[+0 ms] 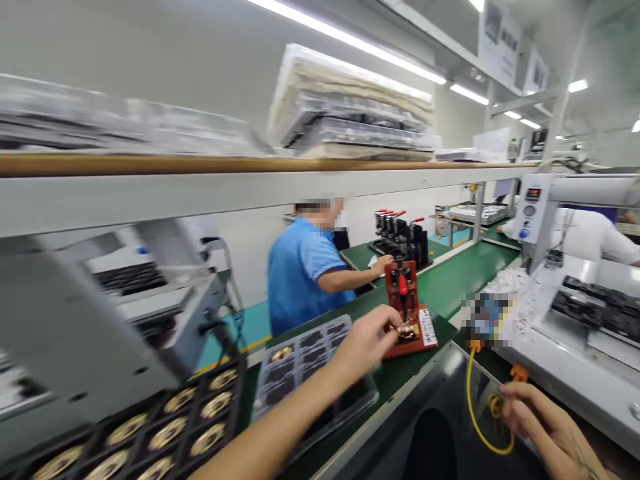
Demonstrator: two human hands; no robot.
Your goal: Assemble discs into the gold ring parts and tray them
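My left hand [370,337] reaches over the bench, thumb and fingers pinched on a small copper-coloured part [407,331]. That part sits at the base of a red clamp fixture [411,293] with a red-handled lever and a white label. Low on the right is my right hand [543,423], its fingers curled together beside a coiled yellow cord [470,383]. Whether anything is between those fingertips cannot be made out. Under my left forearm lies a clear compartment tray [263,387], with one gold-coloured ring part [283,354] in a far pocket.
A black tray [240,393] of gold-coloured ring parts lies at lower left. Beyond the fixture, a co-worker in blue [305,267] reaches toward black clamp fixtures [400,233]. A white machine [600,340] stands right. Overhead runs a shelf [280,187] with stacked trays [350,127].
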